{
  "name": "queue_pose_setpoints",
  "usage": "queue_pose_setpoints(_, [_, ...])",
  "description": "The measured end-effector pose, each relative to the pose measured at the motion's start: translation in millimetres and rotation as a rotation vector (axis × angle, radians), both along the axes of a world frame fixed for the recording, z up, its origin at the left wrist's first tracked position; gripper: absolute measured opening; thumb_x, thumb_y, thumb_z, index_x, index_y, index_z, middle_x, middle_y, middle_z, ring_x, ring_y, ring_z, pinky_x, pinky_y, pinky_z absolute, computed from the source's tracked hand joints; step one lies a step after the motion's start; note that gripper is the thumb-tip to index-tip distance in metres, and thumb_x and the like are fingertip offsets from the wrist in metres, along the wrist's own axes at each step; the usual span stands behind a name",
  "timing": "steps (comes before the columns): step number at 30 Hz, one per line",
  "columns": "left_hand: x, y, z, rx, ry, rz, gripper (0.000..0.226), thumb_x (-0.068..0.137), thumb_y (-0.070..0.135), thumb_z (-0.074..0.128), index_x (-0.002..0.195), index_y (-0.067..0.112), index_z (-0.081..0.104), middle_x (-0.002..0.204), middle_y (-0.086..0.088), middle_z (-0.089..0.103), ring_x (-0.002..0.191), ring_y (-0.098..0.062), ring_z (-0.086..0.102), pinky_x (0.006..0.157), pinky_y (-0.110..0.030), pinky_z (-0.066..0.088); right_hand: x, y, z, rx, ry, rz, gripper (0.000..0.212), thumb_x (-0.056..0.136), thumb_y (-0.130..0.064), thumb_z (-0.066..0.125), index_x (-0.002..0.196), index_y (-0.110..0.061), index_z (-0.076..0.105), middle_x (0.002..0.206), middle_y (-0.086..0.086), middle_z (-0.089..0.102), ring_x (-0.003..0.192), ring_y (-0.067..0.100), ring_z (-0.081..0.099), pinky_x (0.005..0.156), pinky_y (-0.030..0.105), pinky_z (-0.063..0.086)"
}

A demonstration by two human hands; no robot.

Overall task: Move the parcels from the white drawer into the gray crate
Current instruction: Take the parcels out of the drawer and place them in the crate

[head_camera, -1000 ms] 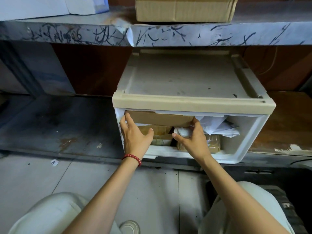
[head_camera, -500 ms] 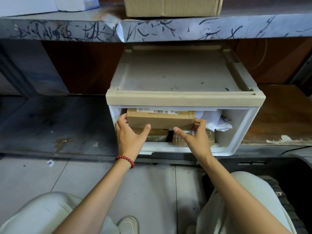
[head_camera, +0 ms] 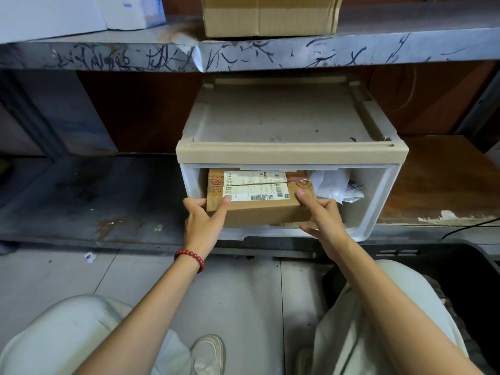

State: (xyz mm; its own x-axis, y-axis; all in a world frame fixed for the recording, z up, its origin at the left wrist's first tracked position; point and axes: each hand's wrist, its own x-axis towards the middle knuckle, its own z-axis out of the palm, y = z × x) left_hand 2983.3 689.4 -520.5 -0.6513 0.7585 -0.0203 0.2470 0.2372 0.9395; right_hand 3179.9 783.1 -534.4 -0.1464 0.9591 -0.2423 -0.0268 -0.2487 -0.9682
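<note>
A brown cardboard parcel [head_camera: 266, 209] with a white shipping label sticks halfway out of the open front of the white drawer [head_camera: 378, 201]. My left hand [head_camera: 204, 221] grips its left end, thumb on top over the label. My right hand [head_camera: 323, 216] grips its right end, thumb on top and fingers underneath. A white plastic-wrapped parcel [head_camera: 335, 185] lies deeper in the drawer on the right. The parcel in my hands hides whatever is below it. The dark crate [head_camera: 476, 272] shows at the lower right, its inside out of sight.
The drawer unit has a beige top [head_camera: 290, 151] and stands on a low dark shelf [head_camera: 94, 201]. A scribbled metal shelf edge [head_camera: 243, 54] runs overhead, carrying a cardboard box [head_camera: 269, 14] and white boxes [head_camera: 67, 12]. My knees and a shoe are over the tiled floor.
Both hands have drawn the brown parcel out toward me and tilted it, so its labelled top now shows. The parcels beneath it have become hidden.
</note>
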Motion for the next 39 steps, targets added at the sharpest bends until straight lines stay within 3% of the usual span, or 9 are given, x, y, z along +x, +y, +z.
queue_pose_setpoints(5, [-4, -25, 0, -0.003, -0.084, -0.011, 0.053, 0.079, 0.042, 0.073, 0.114, 0.022, 0.039, 0.107, 0.008, 0.053, 0.108, -0.016, 0.057, 0.090, -0.045, 0.053, 11, -30, -11, -0.068, 0.020, 0.043, 0.038, 0.085, -0.040, 0.069, 0.107, -0.015, 0.050, 0.114, -0.004, 0.056, 0.113, 0.012, 0.056, 0.090, 0.041, 0.052])
queue_pose_setpoints(9, [-9, -42, 5, -0.029, -0.066, -0.052, 0.068, 0.074, 0.049, 0.075, 0.131, 0.031, 0.043, 0.127, 0.007, 0.052, 0.114, -0.016, 0.053, 0.094, -0.045, 0.051, 15, -51, -18, -0.096, 0.080, 0.094, 0.062, 0.073, -0.047, 0.074, 0.125, -0.027, 0.047, 0.123, -0.005, 0.060, 0.115, 0.014, 0.058, 0.085, 0.037, 0.053])
queue_pose_setpoints(14, [-2, -58, 9, -0.088, 0.080, -0.081, 0.056, 0.081, 0.042, 0.069, 0.130, 0.034, 0.044, 0.121, 0.007, 0.043, 0.105, -0.013, 0.050, 0.082, -0.030, 0.042, 15, -66, -22, -0.085, 0.000, 0.142, 0.057, 0.077, -0.043, 0.075, 0.125, -0.030, 0.048, 0.118, -0.009, 0.062, 0.111, 0.011, 0.057, 0.091, 0.033, 0.046])
queue_pose_setpoints(20, [-5, -62, 11, -0.088, 0.000, -0.064, 0.058, 0.075, 0.054, 0.070, 0.119, 0.031, 0.040, 0.108, 0.017, 0.055, 0.101, -0.007, 0.055, 0.075, -0.025, 0.044, 8, -66, -24, 0.033, 0.061, 0.103, 0.055, 0.076, -0.008, 0.079, 0.120, -0.018, 0.048, 0.116, 0.003, 0.066, 0.106, 0.014, 0.063, 0.078, 0.020, 0.048])
queue_pose_setpoints(24, [-1, -61, 15, -0.050, 0.000, -0.053, 0.066, 0.070, 0.056, 0.072, 0.118, 0.028, 0.036, 0.104, 0.022, 0.051, 0.094, 0.005, 0.051, 0.068, -0.018, 0.042, 6, -62, -26, 0.021, 0.146, 0.134, 0.049, 0.077, -0.010, 0.077, 0.113, -0.024, 0.047, 0.115, -0.002, 0.069, 0.107, 0.011, 0.065, 0.083, 0.030, 0.051])
queue_pose_setpoints(28, [-1, -58, 14, -0.055, 0.007, -0.008, 0.075, 0.066, 0.055, 0.076, 0.119, 0.024, 0.032, 0.103, 0.018, 0.050, 0.098, -0.009, 0.055, 0.075, -0.025, 0.045, 6, -63, -25, 0.091, 0.140, 0.174, 0.049, 0.077, -0.007, 0.077, 0.112, -0.023, 0.046, 0.121, -0.001, 0.064, 0.116, 0.013, 0.060, 0.084, 0.023, 0.048])
queue_pose_setpoints(34, [-5, -53, 13, 0.032, -0.169, 0.093, 0.065, 0.074, 0.050, 0.073, 0.115, 0.020, 0.032, 0.100, 0.015, 0.048, 0.090, -0.001, 0.056, 0.072, -0.024, 0.048, 7, -70, -9, 0.297, 0.116, 0.270, 0.073, 0.069, -0.019, 0.085, 0.127, -0.035, 0.044, 0.127, -0.013, 0.057, 0.118, 0.007, 0.057, 0.090, 0.024, 0.052])
queue_pose_setpoints(36, [-6, -53, 12, 0.033, -0.208, 0.123, 0.061, 0.077, 0.051, 0.070, 0.116, 0.020, 0.034, 0.097, 0.016, 0.047, 0.086, 0.000, 0.057, 0.073, -0.027, 0.050, 7, -70, -10, 0.394, 0.037, 0.304, 0.083, 0.063, -0.033, 0.088, 0.131, -0.042, 0.042, 0.137, -0.006, 0.048, 0.123, 0.007, 0.053, 0.098, 0.029, 0.050])
queue_pose_setpoints(39, [-11, -53, 9, 0.009, -0.207, 0.140, 0.057, 0.078, 0.057, 0.066, 0.116, 0.025, 0.037, 0.097, 0.013, 0.056, 0.088, -0.006, 0.060, 0.078, -0.033, 0.052, 9, -68, -15, 0.498, -0.074, 0.314, 0.097, 0.058, -0.043, 0.088, 0.139, -0.049, 0.035, 0.138, -0.015, 0.036, 0.125, 0.004, 0.048, 0.101, 0.027, 0.045])
